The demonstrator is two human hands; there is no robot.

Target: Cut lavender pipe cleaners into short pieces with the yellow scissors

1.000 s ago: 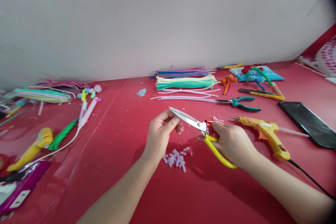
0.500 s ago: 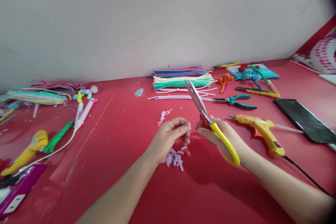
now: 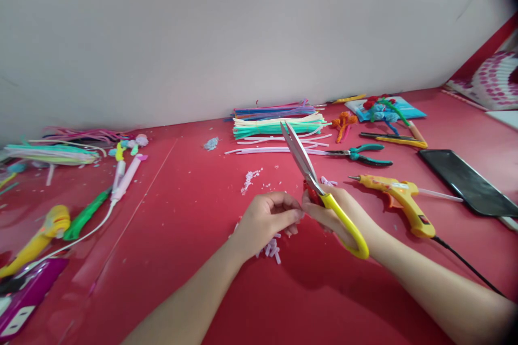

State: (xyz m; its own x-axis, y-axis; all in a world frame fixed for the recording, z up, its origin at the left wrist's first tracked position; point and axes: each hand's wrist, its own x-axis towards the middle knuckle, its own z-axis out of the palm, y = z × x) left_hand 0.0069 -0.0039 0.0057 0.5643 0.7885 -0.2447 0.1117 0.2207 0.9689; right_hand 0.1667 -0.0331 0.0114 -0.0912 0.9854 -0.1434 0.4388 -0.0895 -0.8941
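My right hand point(image 3: 338, 210) is closed round the scissors point(image 3: 347, 226) with yellow and red handles; their blades point up and away, slightly apart. My left hand point(image 3: 269, 223) is pinched, its fingertips close to the right hand's fingers; anything between them is too small to make out. Beneath the left hand lies a small pile of short lilac pieces point(image 3: 272, 252), partly hidden by it. Beyond the hands is a patch of pale fluff point(image 3: 250, 179). A few lilac bits point(image 3: 328, 181) show just behind the right hand.
Pipe cleaner bundles point(image 3: 279, 126) lie near the wall, with pliers point(image 3: 360, 154) beside them. At right are a yellow glue gun point(image 3: 400, 197) and a black phone point(image 3: 465, 180). On the left lie a pink glue gun point(image 3: 126, 178), a green tool point(image 3: 87, 214) and a purple power strip point(image 3: 34, 294).
My left hand has moved right, close to the right hand, and the lilac piece seen at its fingertips no longer shows. The view has shifted slightly.
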